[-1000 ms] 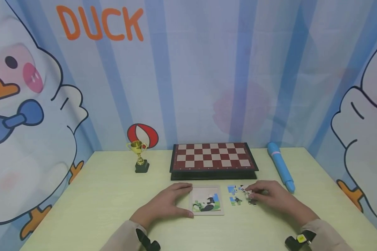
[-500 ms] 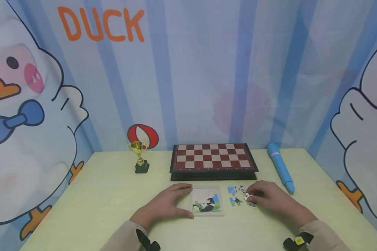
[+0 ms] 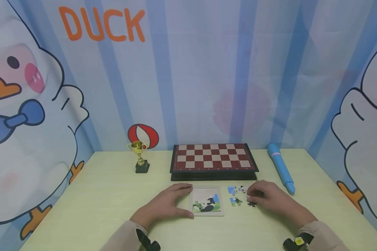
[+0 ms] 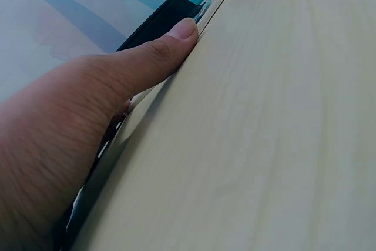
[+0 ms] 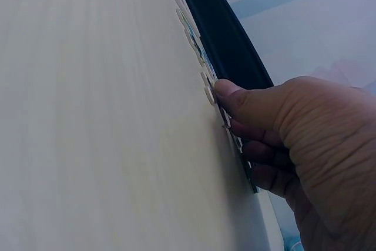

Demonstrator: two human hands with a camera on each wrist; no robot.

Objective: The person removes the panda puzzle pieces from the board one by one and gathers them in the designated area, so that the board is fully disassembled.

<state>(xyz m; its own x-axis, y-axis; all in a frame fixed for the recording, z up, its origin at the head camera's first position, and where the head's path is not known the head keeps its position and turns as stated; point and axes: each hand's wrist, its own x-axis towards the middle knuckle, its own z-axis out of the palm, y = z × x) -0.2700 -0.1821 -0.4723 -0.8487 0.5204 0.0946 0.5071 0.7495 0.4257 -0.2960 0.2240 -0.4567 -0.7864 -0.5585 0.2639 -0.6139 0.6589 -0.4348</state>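
My left hand (image 3: 168, 202) rests beside a small square puzzle tray (image 3: 222, 209), its thumb at the lower left corner and its fingers at the upper left corner. In the left wrist view its thumb (image 4: 155, 57) lies straight along the tray's edge. A panda picture (image 3: 207, 204) fills the lower and right part of the tray; bare backing shows above. To the right, my right hand (image 3: 270, 197) pinches a jigsaw piece (image 3: 249, 198), mostly hidden by the fingers, low over the table. Several loose pieces (image 3: 235, 201) lie just left of those fingertips.
A folded chessboard case (image 3: 213, 175) stands behind the tray. Behind my right hand lies a blue tube-shaped object (image 3: 281, 169). A small gold trophy cup (image 3: 139, 158) stands at the back left of the pale table (image 3: 91, 205), before a printed curtain (image 3: 194, 69).
My right fingers shift slightly among the loose pieces, and the piece at their tips turns a little. The left hand and tray stay in place.
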